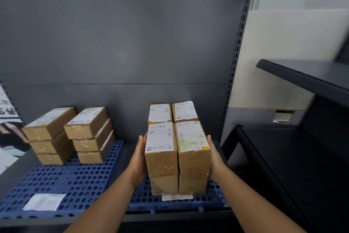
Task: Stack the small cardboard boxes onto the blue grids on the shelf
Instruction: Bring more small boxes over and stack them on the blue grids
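Observation:
Two small cardboard boxes with white labels lie side by side on top of a front stack: the left box (160, 147) and the right box (192, 144). My left hand (138, 159) presses flat against the left box's outer side. My right hand (214, 157) presses flat against the right box's outer side. Under them sit two lower boxes (178, 183) on the right blue grid (213, 197). Behind stand two more labelled boxes (172, 113). On the left blue grid (75, 181) stand two stacks of three boxes (50, 134) (90, 134).
A white paper label (44, 201) lies on the left grid's front part. The grey shelf back panel (122, 44) rises behind the stacks. A second dark shelf unit (302, 138) stands at the right. A poster (7, 119) hangs at the far left.

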Action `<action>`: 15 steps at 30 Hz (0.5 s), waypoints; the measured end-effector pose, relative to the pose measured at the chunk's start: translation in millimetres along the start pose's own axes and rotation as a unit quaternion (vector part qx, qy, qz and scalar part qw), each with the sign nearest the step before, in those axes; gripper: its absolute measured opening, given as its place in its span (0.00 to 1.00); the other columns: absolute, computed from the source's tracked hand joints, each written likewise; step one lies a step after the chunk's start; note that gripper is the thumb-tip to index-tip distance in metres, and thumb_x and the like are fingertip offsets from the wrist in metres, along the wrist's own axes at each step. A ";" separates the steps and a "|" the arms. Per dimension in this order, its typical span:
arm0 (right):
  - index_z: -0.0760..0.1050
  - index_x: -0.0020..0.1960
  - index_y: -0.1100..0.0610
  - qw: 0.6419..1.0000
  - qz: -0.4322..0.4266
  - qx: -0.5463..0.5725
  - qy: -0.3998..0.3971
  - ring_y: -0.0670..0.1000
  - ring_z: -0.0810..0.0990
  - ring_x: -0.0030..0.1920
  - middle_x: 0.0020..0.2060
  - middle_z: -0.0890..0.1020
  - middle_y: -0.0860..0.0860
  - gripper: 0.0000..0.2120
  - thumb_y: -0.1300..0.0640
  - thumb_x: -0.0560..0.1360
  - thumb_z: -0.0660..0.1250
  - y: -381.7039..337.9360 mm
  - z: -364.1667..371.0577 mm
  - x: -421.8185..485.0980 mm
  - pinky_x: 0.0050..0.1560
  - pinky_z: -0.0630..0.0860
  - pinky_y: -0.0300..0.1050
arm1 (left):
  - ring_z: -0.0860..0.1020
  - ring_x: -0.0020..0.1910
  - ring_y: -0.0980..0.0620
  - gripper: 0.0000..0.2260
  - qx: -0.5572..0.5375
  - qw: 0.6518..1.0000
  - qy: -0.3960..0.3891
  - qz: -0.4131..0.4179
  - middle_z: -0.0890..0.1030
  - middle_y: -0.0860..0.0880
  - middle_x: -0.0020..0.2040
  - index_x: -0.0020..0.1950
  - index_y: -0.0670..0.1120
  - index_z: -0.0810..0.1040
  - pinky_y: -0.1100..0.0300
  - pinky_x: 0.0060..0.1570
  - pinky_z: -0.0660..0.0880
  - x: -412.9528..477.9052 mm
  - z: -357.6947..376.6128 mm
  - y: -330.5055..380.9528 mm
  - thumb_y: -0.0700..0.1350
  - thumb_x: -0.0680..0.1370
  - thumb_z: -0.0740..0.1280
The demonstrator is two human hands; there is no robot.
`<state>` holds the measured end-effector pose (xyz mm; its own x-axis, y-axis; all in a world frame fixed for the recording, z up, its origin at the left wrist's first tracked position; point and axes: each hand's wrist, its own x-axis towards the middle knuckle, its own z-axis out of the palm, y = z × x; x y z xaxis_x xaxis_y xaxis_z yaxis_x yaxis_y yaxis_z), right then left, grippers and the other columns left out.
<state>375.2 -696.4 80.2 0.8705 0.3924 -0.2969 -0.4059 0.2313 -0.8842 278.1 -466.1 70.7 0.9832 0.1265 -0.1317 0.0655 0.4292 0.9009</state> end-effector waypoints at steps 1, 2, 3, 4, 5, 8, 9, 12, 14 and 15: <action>0.68 0.72 0.47 1.000 -0.007 -0.004 -0.005 0.57 0.75 0.65 0.65 0.77 0.54 0.30 0.33 0.75 0.56 0.7 -1.6 0.4 0.70 0.66 0.60 | 0.76 0.66 0.43 0.31 0.009 1.000 0.000 0.001 0.78 0.47 0.67 0.72 0.59 0.70 0.39 0.67 0.68 0.2 -2.8 -1.4 0.74 0.74 0.55; 0.68 0.72 0.47 1.000 -0.012 -0.010 -0.011 0.56 0.74 0.66 0.65 0.77 0.54 0.31 0.32 0.74 0.56 1.5 -3.4 0.6 0.70 0.66 0.60 | 0.76 0.66 0.44 0.31 0.019 1.000 0.002 0.003 0.78 0.47 0.68 0.72 0.60 0.70 0.39 0.67 0.68 0.4 -4.6 -1.9 0.74 0.73 0.55; 0.68 0.72 0.46 1.000 -0.016 -0.015 -0.016 0.56 0.74 0.66 0.65 0.77 0.53 0.33 0.31 0.72 0.56 2.5 -5.0 0.8 0.70 0.65 0.61 | 0.76 0.66 0.44 0.31 0.027 1.000 0.003 0.003 0.78 0.48 0.68 0.71 0.61 0.70 0.39 0.67 0.68 0.6 -6.0 -2.5 0.74 0.73 0.56; 0.68 0.72 0.46 0.999 -0.019 -0.016 -0.022 0.56 0.74 0.66 0.66 0.77 0.53 0.34 0.30 0.71 0.57 3.5 -6.4 0.8 0.70 0.65 0.61 | 0.76 0.66 0.45 0.30 0.035 0.999 0.006 0.004 0.78 0.48 0.68 0.71 0.61 0.71 0.40 0.66 0.69 0.9 -7.1 -3.7 0.74 0.74 0.56; 0.68 0.71 0.46 0.999 -0.021 -0.015 -0.029 0.56 0.74 0.66 0.66 0.77 0.53 0.34 0.30 0.70 0.58 4.3 -7.4 1.2 0.70 0.65 0.60 | 0.76 0.66 0.45 0.28 0.043 0.999 0.008 0.002 0.78 0.48 0.67 0.70 0.60 0.72 0.42 0.64 0.71 1.4 -7.6 -5.4 0.72 0.76 0.56; 0.78 0.63 0.46 0.999 -0.016 0.000 -0.046 0.55 0.79 0.61 0.59 0.82 0.53 0.28 0.33 0.70 0.61 6.3 -5.6 -0.6 0.64 0.72 0.57 | 0.78 0.63 0.45 0.20 0.059 0.998 0.022 -0.009 0.79 0.46 0.66 0.67 0.59 0.76 0.50 0.55 0.79 0.7 -7.4 -13.2 0.64 0.81 0.54; 0.82 0.57 0.47 0.999 -0.009 0.013 -0.045 0.54 0.82 0.57 0.55 0.84 0.53 0.23 0.35 0.70 0.62 7.5 -4.6 -1.6 0.58 0.76 0.53 | 0.78 0.63 0.45 0.20 0.061 0.998 0.024 -0.010 0.79 0.47 0.65 0.67 0.59 0.76 0.51 0.53 0.79 0.4 -6.9 -15.3 0.64 0.82 0.54; 0.84 0.51 0.49 0.999 0.002 0.024 -0.029 0.53 0.85 0.48 0.48 0.86 0.53 0.17 0.41 0.76 0.62 14.5 -6.9 -1.1 0.41 0.80 0.45 | 0.79 0.62 0.45 0.19 0.068 0.997 0.027 -0.011 0.80 0.47 0.64 0.66 0.59 0.77 0.52 0.52 0.80 1.6 -3.1 -15.4 0.64 0.81 0.55; 0.84 0.51 0.49 1.000 0.001 0.013 -0.028 0.53 0.85 0.48 0.49 0.86 0.54 0.17 0.42 0.79 0.59 15.9 -8.9 -1.4 0.38 0.81 0.44 | 0.79 0.61 0.44 0.19 0.069 0.997 0.031 -0.013 0.81 0.47 0.63 0.65 0.59 0.78 0.52 0.51 0.80 3.7 -2.6 -13.4 0.64 0.81 0.56; 0.84 0.52 0.48 0.999 -0.003 0.006 -0.031 0.53 0.85 0.49 0.50 0.86 0.53 0.18 0.41 0.78 0.59 15.5 -9.7 -1.3 0.40 0.81 0.44 | 0.79 0.62 0.44 0.19 0.070 0.997 0.031 -0.014 0.81 0.46 0.63 0.64 0.59 0.78 0.51 0.51 0.80 4.2 -3.3 -12.4 0.64 0.81 0.56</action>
<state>370.5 -701.9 63.3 0.8543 0.4455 -0.2678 -0.4042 0.2452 -0.8812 280.9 -467.9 57.6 0.9683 0.1739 -0.1794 0.1205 0.3042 0.9450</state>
